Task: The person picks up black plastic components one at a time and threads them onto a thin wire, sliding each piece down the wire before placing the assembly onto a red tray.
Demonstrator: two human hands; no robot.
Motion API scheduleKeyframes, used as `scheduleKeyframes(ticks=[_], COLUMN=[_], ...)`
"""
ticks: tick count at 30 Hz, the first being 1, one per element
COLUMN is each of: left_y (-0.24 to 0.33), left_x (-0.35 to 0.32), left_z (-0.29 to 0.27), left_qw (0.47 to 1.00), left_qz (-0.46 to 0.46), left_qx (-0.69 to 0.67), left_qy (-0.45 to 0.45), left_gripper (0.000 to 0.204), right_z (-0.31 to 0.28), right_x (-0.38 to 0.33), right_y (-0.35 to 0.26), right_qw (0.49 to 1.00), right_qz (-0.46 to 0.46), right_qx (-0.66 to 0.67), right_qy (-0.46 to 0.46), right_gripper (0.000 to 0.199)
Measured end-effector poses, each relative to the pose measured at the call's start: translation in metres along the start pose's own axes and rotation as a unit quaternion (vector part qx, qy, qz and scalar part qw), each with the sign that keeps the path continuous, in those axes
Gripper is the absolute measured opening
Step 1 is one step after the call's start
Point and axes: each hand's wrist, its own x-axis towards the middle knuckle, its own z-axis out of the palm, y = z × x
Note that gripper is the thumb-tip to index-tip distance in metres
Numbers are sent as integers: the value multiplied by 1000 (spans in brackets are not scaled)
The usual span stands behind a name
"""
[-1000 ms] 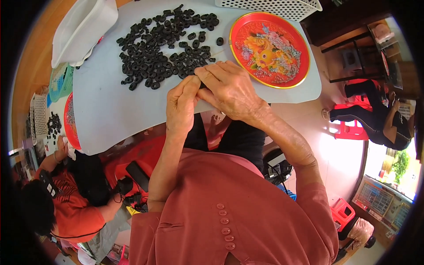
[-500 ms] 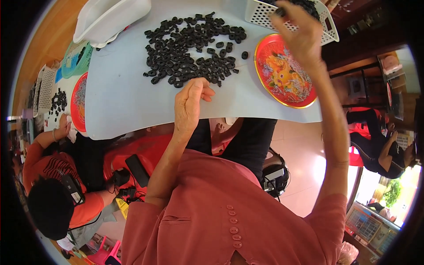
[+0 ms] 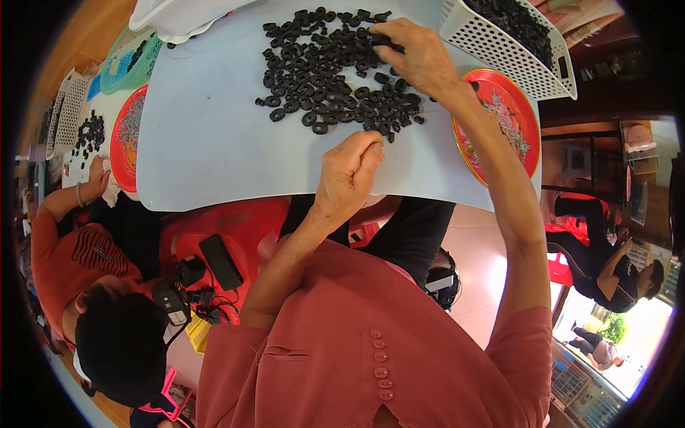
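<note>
Small black ring-like parts (image 3: 325,93) lie in a loose pile on the pale table (image 3: 214,135). My right hand (image 3: 424,64) reaches over the pile's far right side. Its thumb and forefinger are apart, with black parts between and below them; no firm grip shows. Nearer the table's front edge, my left hand (image 3: 349,175) is closed in a fist just below the pile. Whatever it may hold is hidden by the fingers. A red round tray (image 3: 528,114) with a floral pattern and many tiny silvery pieces lies partly behind my right forearm.
A white perforated basket (image 3: 492,46) of black parts stands far right. At the far left are a white tub (image 3: 178,21), a green basket (image 3: 139,64) and another red tray (image 3: 118,164). A person (image 3: 107,285) sits at left; another person (image 3: 606,264) is at far right.
My right hand has moved left from beside the white basket, where it held a black part, to the pile. My left hand has shifted right, and its fingers have curled tighter. The view has shifted.
</note>
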Motion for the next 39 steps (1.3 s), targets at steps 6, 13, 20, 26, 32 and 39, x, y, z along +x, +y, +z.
scheduleKeyframes(ticks=[6, 13, 20, 26, 32, 39], left_y=[-3, -5, -4, -4, -5, -4], left_x=[-1, -3, 0, -1, -3, -3], left_z=[-2, -5, 3, 4, 5, 5], left_qw=[1000, 1000, 999, 998, 998, 999], left_qz=[-10, -7, 11, 12, 24, 15], left_qx=[16, 23, 48, 59, 56, 48], left_qy=[3, 2, -3, 17, 19, 10], left_gripper=[11, 11, 11, 11, 11, 11], right_z=[25, -43, -102, -86, -99, -149], right_x=[-11, -49, -103, -111, -101, -21], right_y=[-40, -22, 52, 49, 52, 53], right_qw=[998, 999, 979, 970, 991, 974], right_qz=[-28, 30, 95, 75, 95, 73], right_qx=[-6, 10, -164, -219, -46, -129], right_qy=[-54, 34, -74, -80, 88, 174], right_gripper=[29, 21, 21, 23, 21, 17])
